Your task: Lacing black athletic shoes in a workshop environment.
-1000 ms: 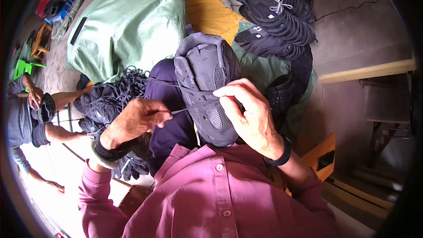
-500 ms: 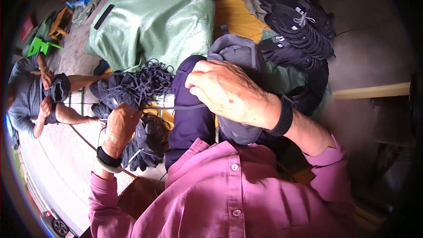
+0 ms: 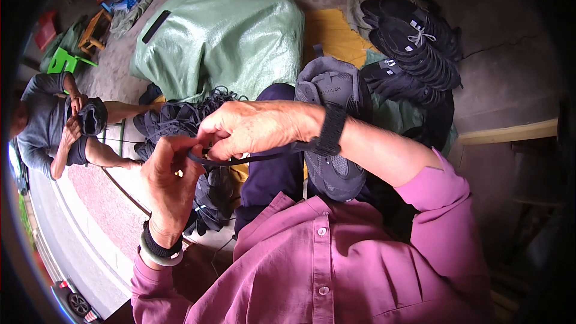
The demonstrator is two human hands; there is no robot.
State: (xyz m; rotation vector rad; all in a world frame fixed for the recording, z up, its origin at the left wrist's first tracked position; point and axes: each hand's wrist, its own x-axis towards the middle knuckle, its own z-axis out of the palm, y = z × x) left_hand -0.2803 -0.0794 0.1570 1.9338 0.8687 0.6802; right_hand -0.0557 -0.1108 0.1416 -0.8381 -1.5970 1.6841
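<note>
Centrally, the person's two hands meet at the fingertips, left of a dark grey shoe [image 3: 329, 171]. The shoe lies before the mauve shirt [image 3: 354, 237], just right of the dark-trousered left leg [image 3: 273, 177], collar far and toe near; the right wrist, in a black wristband [image 3: 333, 130], crosses over its middle. Left hand [image 3: 170, 183]: thumb and forefinger pinch a bend of the dark lace [image 3: 270, 156], which runs rightward beneath the other hand. Right hand [image 3: 255, 127]: fingers curled, tips against those of the left; one cannot tell whether they grasp the lace. Beyond the hands, dark shoes and tangled laces [image 3: 219, 97] form a heap. Far: a pale green sack [image 3: 222, 36], with a yellow sheet [image 3: 336, 33] to its right. Far right: stacked black shoes [image 3: 414, 54]. Left: a seated co-worker [image 3: 45, 123] holds a dark shoe-like article [image 3: 93, 118], near a bright green stool [image 3: 63, 62].
</note>
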